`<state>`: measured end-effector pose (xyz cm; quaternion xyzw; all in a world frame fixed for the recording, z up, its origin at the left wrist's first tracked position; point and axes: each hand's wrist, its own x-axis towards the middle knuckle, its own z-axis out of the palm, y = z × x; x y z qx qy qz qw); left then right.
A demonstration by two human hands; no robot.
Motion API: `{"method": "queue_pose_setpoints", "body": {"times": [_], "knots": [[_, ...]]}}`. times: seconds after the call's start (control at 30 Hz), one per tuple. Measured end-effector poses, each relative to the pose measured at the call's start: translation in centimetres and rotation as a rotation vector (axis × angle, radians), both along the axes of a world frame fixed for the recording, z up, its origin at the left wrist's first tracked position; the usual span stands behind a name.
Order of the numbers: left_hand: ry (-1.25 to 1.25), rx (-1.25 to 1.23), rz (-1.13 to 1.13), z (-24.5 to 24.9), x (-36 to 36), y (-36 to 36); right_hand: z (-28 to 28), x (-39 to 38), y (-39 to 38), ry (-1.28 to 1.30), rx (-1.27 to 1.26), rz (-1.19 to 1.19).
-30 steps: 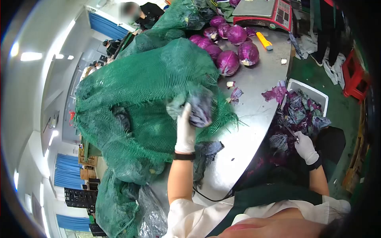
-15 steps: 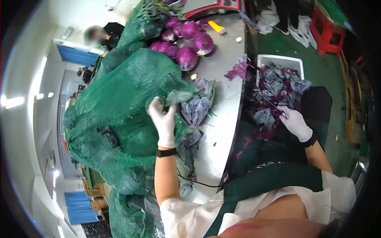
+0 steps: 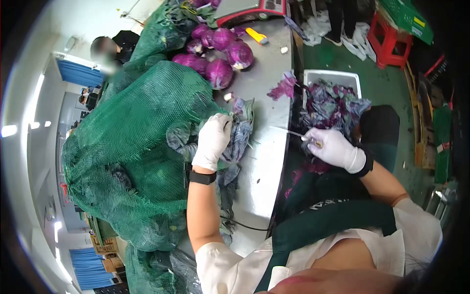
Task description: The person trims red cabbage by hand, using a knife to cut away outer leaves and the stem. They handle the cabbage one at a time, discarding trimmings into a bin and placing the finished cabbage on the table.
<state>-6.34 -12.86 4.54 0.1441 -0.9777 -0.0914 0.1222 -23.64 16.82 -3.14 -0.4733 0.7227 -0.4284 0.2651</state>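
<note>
My left hand (image 3: 214, 141), in a white glove, is closed at the mouth of a large green mesh bag (image 3: 142, 112) and appears to grip its edge; the fingertips are partly hidden. Greyish-purple outer leaves of a cabbage (image 3: 178, 136) show just left of this hand, and a leafy cabbage (image 3: 241, 139) lies against its right side on the metal table (image 3: 269, 169). In my gloved right hand (image 3: 335, 149) is a knife (image 3: 290, 131), its thin blade pointing left over the table edge. Below that hand, purple leaf scraps are partly hidden.
Peeled red cabbages (image 3: 219, 73) sit at the table's far end, near a yellow-orange tool (image 3: 256, 36) and a red-edged scale (image 3: 252, 11). A white bin (image 3: 360, 81) of trimmed leaves stands beside the table. Beyond are a red stool (image 3: 389, 41) and a person (image 3: 126, 45).
My left hand has closed from a spread grasp and turned at the bag mouth, where more cabbage leaves now show. My right hand has moved left, lifting the knife from the bin to the table edge.
</note>
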Motion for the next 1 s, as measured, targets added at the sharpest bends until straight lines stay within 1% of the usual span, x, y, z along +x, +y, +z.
{"method": "queue_pose_setpoints", "body": {"times": [0.03,0.07,0.1,0.13,0.17,0.23,0.3,0.33,0.37,0.43,0.47,0.5,0.57,0.6,0.63,0.7,0.73,0.87,0.9,0.97,1.0], "knots": [[-0.047,0.069,0.028,0.7,0.4,-0.5,0.2,0.4,-0.2,0.021,-0.040,0.003],[-0.093,0.064,0.049,1.3,1.1,-1.0,-0.4,0.7,-0.2,0.003,-0.058,-0.008],[-0.145,0.059,0.064,1.7,2.2,-1.2,-0.6,0.8,0.0,-0.026,-0.025,-0.022],[-0.256,0.144,0.136,2.7,3.1,-0.9,-1.1,0.8,0.4,0.002,-0.013,-0.024],[-0.270,0.163,0.050,1.8,4.9,-2.6,-1.7,0.7,0.8,0.032,0.001,-0.029],[-0.357,0.259,0.043,4.1,6.7,-1.1,-2.4,0.3,1.8,0.110,0.107,-0.018],[-0.402,0.190,0.130,3.8,8.0,-0.7,-3.6,0.0,2.3,0.096,0.141,-0.014],[-0.548,0.157,0.291,5.0,7.8,0.8,-3.7,-0.1,2.3,0.094,0.139,-0.020],[-0.548,0.155,0.289,4.7,7.9,0.8,-3.7,-0.2,2.3,0.087,0.132,-0.001],[-0.364,0.007,0.158,2.8,9.4,0.9,-3.7,-0.4,2.3,0.083,0.131,0.033],[-0.314,0.085,0.158,2.1,10.3,0.5,-3.5,-0.4,2.2,0.069,0.095,0.024],[-0.317,0.082,0.165,1.8,11.0,1.3,-3.4,-0.4,2.0,0.051,0.053,0.011],[-0.215,0.090,0.200,1.0,11.7,3.2,-3.4,-0.7,1.9,0.018,0.038,-0.002],[-0.332,0.159,0.350,1.7,11.3,4.5,-3.4,-0.6,2.0,-0.013,0.035,-0.014],[-0.341,0.159,0.347,1.3,11.6,4.7,-3.2,-0.6,2.2,-0.021,0.037,-0.017],[-0.195,-0.114,0.170,-0.1,12.4,4.9,-2.5,-0.5,2.4,0.047,0.099,-0.006],[-0.149,0.014,0.175,-0.6,12.2,4.9,-2.4,-0.4,2.4,0.032,0.117,0.011],[-0.230,0.094,0.142,0.5,10.8,5.6,-1.8,0.4,2.5,-0.002,0.108,0.027],[-0.232,0.103,0.139,0.8,10.7,6.0,-1.4,0.5,2.6,0.000,0.069,0.016],[-0.345,-0.018,0.099,1.2,10.6,6.6,-0.9,0.5,2.5,0.002,0.034,0.001],[-0.346,-0.013,0.097,0.7,10.7,6.8,-0.7,0.5,2.4,0.019,0.035,-0.003]]}}
